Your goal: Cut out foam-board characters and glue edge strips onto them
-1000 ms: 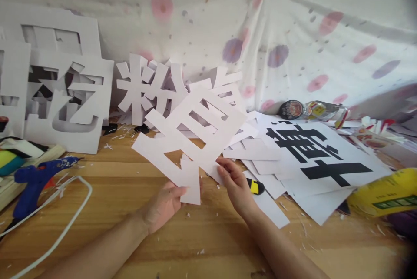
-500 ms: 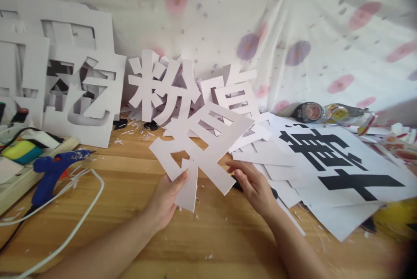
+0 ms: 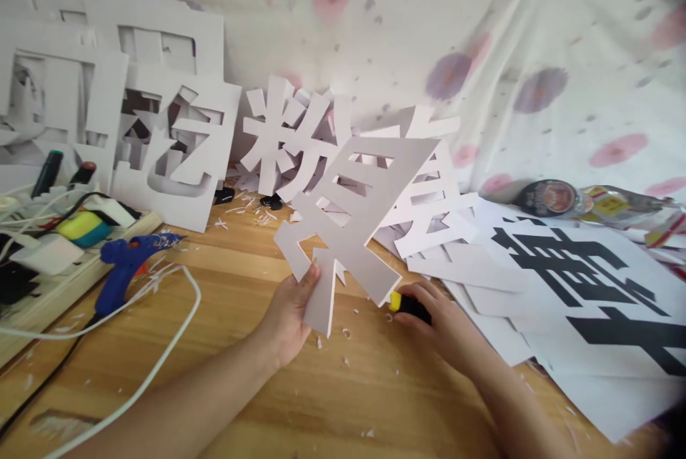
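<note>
My left hand [image 3: 292,312] holds a white foam-board character cutout [image 3: 364,212] by one lower leg, thumb on its front. The cutout stands tilted above the table, and its upper part covers some of the pieces behind. To the right, my right hand [image 3: 436,319] curls around a black tool with a yellow end [image 3: 411,307], low over the wood and close under the cutout's lower right corner. The rest of that tool is hidden by the fingers.
Behind stand other white cutouts [image 3: 289,137] and stencil boards [image 3: 176,151]. A blue glue gun [image 3: 121,266] with a white cable [image 3: 174,323] lies left, beside a power strip. Printed sheets [image 3: 562,266] cover the right side; shavings litter the wooden table [image 3: 343,402].
My right hand has closed around the black tool with the yellow end. The cutout in my left hand has turned a little. The view has shifted left.
</note>
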A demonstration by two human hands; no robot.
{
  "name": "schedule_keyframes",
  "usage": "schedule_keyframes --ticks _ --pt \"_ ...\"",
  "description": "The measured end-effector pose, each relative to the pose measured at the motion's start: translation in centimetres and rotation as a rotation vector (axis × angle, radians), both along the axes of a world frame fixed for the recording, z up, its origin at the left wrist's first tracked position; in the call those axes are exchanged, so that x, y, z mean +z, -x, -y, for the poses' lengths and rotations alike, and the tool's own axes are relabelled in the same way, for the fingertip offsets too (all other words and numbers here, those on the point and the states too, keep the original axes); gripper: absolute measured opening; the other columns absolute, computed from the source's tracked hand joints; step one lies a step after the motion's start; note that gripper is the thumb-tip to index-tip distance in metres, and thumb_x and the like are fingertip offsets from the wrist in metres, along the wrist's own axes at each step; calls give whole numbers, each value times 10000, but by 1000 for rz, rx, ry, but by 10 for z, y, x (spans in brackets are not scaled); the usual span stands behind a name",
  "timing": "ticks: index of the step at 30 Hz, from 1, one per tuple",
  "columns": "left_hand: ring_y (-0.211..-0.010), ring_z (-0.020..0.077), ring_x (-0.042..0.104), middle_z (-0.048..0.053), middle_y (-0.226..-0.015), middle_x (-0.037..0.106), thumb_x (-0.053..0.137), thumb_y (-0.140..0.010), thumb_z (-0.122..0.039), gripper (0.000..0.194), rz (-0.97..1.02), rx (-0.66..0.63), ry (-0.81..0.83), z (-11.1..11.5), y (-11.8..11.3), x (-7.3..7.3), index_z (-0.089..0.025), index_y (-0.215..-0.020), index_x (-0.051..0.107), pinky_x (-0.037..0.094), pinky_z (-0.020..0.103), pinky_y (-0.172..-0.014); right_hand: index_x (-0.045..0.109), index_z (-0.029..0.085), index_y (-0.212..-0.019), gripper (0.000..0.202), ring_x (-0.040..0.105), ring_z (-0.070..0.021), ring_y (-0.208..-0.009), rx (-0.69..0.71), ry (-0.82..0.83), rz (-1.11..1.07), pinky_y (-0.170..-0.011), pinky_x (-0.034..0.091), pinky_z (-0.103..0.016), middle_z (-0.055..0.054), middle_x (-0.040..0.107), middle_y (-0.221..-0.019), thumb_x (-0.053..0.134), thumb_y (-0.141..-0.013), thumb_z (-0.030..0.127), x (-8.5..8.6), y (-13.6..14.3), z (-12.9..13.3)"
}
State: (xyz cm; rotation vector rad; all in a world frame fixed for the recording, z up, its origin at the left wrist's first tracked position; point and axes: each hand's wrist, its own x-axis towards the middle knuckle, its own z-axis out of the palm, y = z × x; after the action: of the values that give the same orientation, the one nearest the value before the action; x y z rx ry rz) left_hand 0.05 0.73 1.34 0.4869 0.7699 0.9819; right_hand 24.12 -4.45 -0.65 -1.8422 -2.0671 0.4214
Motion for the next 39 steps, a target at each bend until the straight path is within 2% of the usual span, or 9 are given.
schedule_keyframes --ticks 3,6,9,12,15,18,24,30,39 --pt "-422 51 356 -75 -430 401 778 -485 -476 441 23 -13 -1 -1 0 -2 -151 -756 652 298 170 -437 454 241 -1107 270 563 -197 -895 148 -111 -87 -761 455 -332 -88 542 -1075 427 -890 400 7 15 9" --pt "-394 40 322 -80 -421 385 759 -519 -492 407 57 -26 6 -1 -2 -4 -153 -713 641 292 173 -425 417 223 -1159 357 568 -195 -846 298 -230 -133 -712 458 -317 -88 575 -988 369 -900 463 12 42 19" --pt "-374 40 312 -81 -416 390 732 -580 -489 372 95 -73 -7 3 -5 -5 -151 -709 645 306 188 -431 449 187 -1106 392 572 -213 -860 358 -407 -67 -711 462 -332 -108 594 -954 307 -906 493 16 68 25" --pt "-421 73 421 -53 -471 499 699 -620 -505 393 72 -121 -22 8 -7 -7 -155 -794 658 365 212 -491 484 176 -1053 426 579 -198 -788 340 -453 -44 -663 457 -309 -86 614 -872 334 -882 537 20 81 27" --pt "-598 131 567 20 -687 648 659 -662 -523 435 38 -146 -61 11 -8 -9 -151 -889 650 427 245 -615 525 171 -979 433 562 -176 -709 337 -435 -45 -626 432 -288 -64 610 -799 339 -878 549 24 84 26" --pt "-728 178 609 64 -814 680 628 -693 -531 464 24 -160 -81 12 -9 -13 -143 -946 639 442 279 -700 555 168 -926 470 531 -168 -643 336 -433 -24 -570 388 -276 -50 587 -732 319 -873 571 26 85 26" --pt "-697 163 607 54 -780 679 614 -728 -493 380 4 -134 -114 12 -11 -12 -137 -859 646 453 257 -683 574 169 -902 484 498 -161 -610 326 -444 -1 -542 340 -269 -48 575 -706 321 -869 581 23 85 24" --pt "-753 187 625 85 -866 683 584 -751 -499 425 35 -166 -119 11 -11 -12 -144 -981 629 461 283 -715 567 176 -890 430 509 -170 -647 318 -467 -7 -570 351 -278 -50 589 -735 370 -865 558 21 76 21" --pt "-846 197 606 94 -957 665 583 -749 -507 469 -31 -166 -183 16 -11 -10 -138 -1037 614 444 279 -753 577 172 -908 449 513 -168 -619 323 -471 4 -538 345 -273 -47 586 -712 349 -872 558 23 78 22"
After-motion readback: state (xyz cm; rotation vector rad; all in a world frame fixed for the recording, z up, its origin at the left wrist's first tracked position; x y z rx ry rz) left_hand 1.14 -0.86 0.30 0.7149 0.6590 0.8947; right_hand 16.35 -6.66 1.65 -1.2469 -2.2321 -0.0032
